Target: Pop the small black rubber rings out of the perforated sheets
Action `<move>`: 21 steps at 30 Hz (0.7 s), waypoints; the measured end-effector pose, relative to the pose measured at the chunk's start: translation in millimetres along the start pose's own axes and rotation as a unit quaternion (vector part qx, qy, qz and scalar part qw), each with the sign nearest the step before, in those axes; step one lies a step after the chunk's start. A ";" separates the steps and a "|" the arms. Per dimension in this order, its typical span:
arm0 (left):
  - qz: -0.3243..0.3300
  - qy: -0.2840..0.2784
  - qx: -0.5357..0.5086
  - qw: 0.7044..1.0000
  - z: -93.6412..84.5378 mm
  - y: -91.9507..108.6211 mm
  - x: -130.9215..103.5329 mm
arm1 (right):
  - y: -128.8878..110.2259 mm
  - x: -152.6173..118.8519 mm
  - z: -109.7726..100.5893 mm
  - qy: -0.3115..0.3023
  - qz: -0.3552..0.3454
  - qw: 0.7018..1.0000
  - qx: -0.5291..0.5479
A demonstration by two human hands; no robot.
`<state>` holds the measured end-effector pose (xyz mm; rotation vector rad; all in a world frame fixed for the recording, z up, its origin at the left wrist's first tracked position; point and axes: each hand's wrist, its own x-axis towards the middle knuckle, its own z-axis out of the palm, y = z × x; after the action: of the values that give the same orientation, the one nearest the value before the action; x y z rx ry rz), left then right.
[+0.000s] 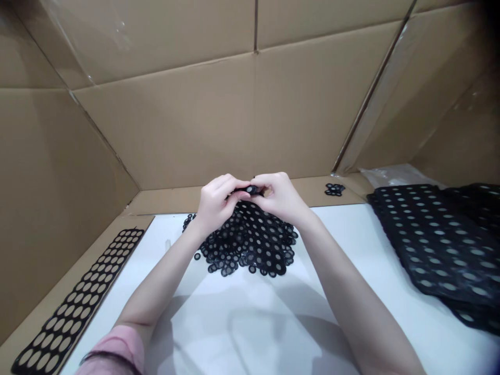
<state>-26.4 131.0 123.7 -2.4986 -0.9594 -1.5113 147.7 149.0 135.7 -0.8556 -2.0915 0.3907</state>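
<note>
Between left hand (222, 200) and right hand (278, 194), a black sheet (265, 229), fingertips at its top.

Brown cardboard walls (187, 125) rise behind and on both sides of a white table (203, 333), creased and seamed, with glossy clear tape (385, 104) along the right-hand seam. A flat cardboard strip (175, 200) runs along the table's far edge. Clear plastic (400, 175) lies crumpled near the far right corner. A small whitish piece (167, 244), too small to identify, is on the table's left part. Soft shadows cross the near tabletop.
</note>
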 end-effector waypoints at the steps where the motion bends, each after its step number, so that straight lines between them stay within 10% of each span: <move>1: 0.001 0.012 0.008 1.000 2.5 0.4 -2.1 | -0.8 0.2 1.4 0.001 0.002 1.000 0.004; 21: -0.169 0.119 -0.058 0.977 -2.1 -12.6 -0.1 | -16.1 -4.3 1.8 -0.092 0.050 0.993 0.061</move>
<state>-34.9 140.4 121.5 -2.2364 -1.3369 -1.9610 141.0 134.4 140.7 -0.8828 -2.1710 0.6673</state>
